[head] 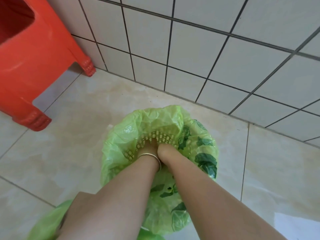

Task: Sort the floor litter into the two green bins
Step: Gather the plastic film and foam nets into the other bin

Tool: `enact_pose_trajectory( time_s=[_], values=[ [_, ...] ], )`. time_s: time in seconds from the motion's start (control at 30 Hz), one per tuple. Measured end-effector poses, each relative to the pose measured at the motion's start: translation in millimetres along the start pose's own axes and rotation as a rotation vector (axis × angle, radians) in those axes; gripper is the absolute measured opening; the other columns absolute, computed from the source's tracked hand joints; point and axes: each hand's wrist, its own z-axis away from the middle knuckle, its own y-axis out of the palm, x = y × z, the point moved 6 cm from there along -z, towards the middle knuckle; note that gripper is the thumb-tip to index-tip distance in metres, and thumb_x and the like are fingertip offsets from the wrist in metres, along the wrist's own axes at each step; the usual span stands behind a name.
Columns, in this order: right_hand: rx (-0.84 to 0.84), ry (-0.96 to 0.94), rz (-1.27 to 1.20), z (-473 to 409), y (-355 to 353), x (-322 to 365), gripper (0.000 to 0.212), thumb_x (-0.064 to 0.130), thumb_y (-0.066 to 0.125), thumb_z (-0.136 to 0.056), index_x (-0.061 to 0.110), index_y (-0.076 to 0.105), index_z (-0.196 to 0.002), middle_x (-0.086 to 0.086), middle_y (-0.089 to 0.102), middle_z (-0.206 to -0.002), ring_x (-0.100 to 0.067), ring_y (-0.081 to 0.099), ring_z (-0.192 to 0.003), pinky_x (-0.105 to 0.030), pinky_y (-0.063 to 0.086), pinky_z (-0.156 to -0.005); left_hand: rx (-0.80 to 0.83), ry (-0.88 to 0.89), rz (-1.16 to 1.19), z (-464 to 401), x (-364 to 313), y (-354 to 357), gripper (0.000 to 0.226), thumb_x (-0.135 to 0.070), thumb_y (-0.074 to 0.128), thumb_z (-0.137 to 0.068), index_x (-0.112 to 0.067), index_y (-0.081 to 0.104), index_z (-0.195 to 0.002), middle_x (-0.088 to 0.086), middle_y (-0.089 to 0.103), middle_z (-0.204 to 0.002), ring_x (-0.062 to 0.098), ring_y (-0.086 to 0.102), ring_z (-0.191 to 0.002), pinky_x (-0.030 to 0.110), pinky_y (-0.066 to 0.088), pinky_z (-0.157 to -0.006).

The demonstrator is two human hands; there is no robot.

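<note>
Two bare forearms are plunged side by side into a round green lattice-walled bin [156, 136] lined with a crinkled translucent green plastic bag printed with dark leaf shapes [206, 160]. The bin stands on the pale glossy tiled floor [74, 129], close to the white tiled wall [216, 54], probably so that it is kept out of the walking path. The left hand [148, 148], with a thin metal bangle [150, 155] at its wrist, and the right hand [165, 147] are sunk below the bag's folds; whether they are clenched, released or grasping anything cannot be told, since the fingers are hidden. By their depth, it is judged that litter is being pushed down or the liner seated against the wall. No litter can be made out inside. A second green bagged shape [50, 220], likely the other bin, is glimpsed at the bottom left edge, just beside the left arm. An orange-red plastic stool [31, 66] stands well apart at the upper left.
</note>
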Motion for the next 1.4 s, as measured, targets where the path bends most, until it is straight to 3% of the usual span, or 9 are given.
enact_pose_trajectory(
  time_s=[0.07,0.13,0.2,0.3,0.37,0.63,0.97,1.2,1.4],
  values=[
    [-0.056,-0.069,0.162,11.2,-9.5,-0.9,0.04,0.0,0.021,-0.098,-0.005,0.052,-0.124,-0.022,0.052,-0.133,-0.032,0.052,-0.121,-0.035,0.04,-0.1,-0.037,0.074,0.038,10.6,-4.3,-5.0,0.066,-0.024,0.049,-0.091,-0.011,0.015,-0.146,0.015,0.021,-0.152,0.033,0.034,-0.137,0.042,0.034,-0.111],
    [-0.08,-0.132,0.278,30.5,-17.2,-1.4,0.035,-0.006,0.025,-0.094,-0.006,0.06,-0.102,-0.023,0.058,-0.116,-0.031,0.059,-0.097,-0.035,0.044,-0.087,-0.042,0.129,0.037,27.7,-10.3,-9.1,0.06,-0.022,0.05,-0.09,-0.01,0.024,-0.143,0.016,0.024,-0.148,0.033,0.033,-0.136,0.044,0.035,-0.109],
    [-0.107,-0.101,0.236,48.0,-24.4,-7.3,0.029,-0.005,0.03,-0.093,-0.005,0.058,-0.086,-0.019,0.059,-0.098,-0.029,0.054,-0.085,-0.031,0.039,-0.075,-0.071,0.186,-0.022,43.3,-18.5,-13.3,0.065,-0.021,0.054,-0.086,-0.012,0.024,-0.143,0.016,0.024,-0.147,0.035,0.029,-0.136,0.045,0.035,-0.11],
    [-0.2,-0.044,-0.134,70.4,-39.9,-16.6,0.037,0.007,0.034,-0.094,0.002,0.049,-0.128,-0.016,0.055,-0.126,-0.03,0.053,-0.115,-0.024,0.036,-0.077,-0.163,0.233,-0.048,68.1,-22.6,-29.5,0.069,-0.02,0.056,-0.084,-0.012,0.023,-0.144,0.017,0.025,-0.147,0.034,0.031,-0.135,0.044,0.037,-0.109],
    [-0.199,-0.064,-0.164,83.0,-43.8,-19.2,0.05,0.007,0.035,-0.092,0.01,0.037,-0.142,-0.012,0.047,-0.14,-0.026,0.052,-0.119,-0.023,0.037,-0.076,-0.244,0.249,-0.063,85.7,-23.7,-40.3,0.063,-0.02,0.052,-0.085,-0.012,0.027,-0.142,0.015,0.029,-0.146,0.033,0.031,-0.135,0.045,0.034,-0.11],
    [-0.361,-0.305,-0.151,169.7,-64.3,-24.5,0.041,0.018,0.043,-0.094,0.022,0.045,-0.135,-0.005,0.058,-0.125,-0.021,0.057,-0.101,-0.034,0.048,-0.087,-0.366,0.432,-0.024,169.6,-12.1,-70.3,0.054,-0.032,0.051,-0.087,-0.019,0.038,-0.138,0.007,0.042,-0.137,0.028,0.05,-0.121,0.039,0.047,-0.093],
    [-0.519,-0.226,-0.188,234.4,-72.8,-85.9,0.048,0.03,0.047,-0.093,0.02,0.037,-0.138,-0.005,0.048,-0.134,-0.024,0.049,-0.12,-0.038,0.047,-0.095,-0.44,0.53,0.054,239.2,-32.2,-60.2,0.051,-0.029,0.054,-0.087,-0.024,0.039,-0.136,0.005,0.045,-0.135,0.027,0.053,-0.117,0.037,0.046,-0.092],
    [-0.436,-0.241,-0.087,187.9,-74.1,-116.9,0.061,0.038,0.049,-0.09,0.023,0.027,-0.144,-0.002,0.039,-0.14,-0.023,0.035,-0.131,-0.036,0.037,-0.103,-0.436,0.469,0.07,205.9,-58.0,-28.3,0.054,-0.029,0.055,-0.087,-0.024,0.037,-0.137,0.004,0.039,-0.137,0.025,0.053,-0.115,0.035,0.047,-0.088],
    [-0.33,-0.223,0.049,174.4,-119.7,-97.8,0.07,0.041,0.051,-0.088,0.025,0.018,-0.147,0.0,0.033,-0.144,-0.023,0.031,-0.132,-0.037,0.04,-0.101,-0.4,0.367,0.106,202.3,-72.5,-69.2,0.06,-0.03,0.056,-0.085,-0.024,0.032,-0.14,0.003,0.037,-0.142,0.024,0.046,-0.125,0.037,0.046,-0.096]
  ],
)
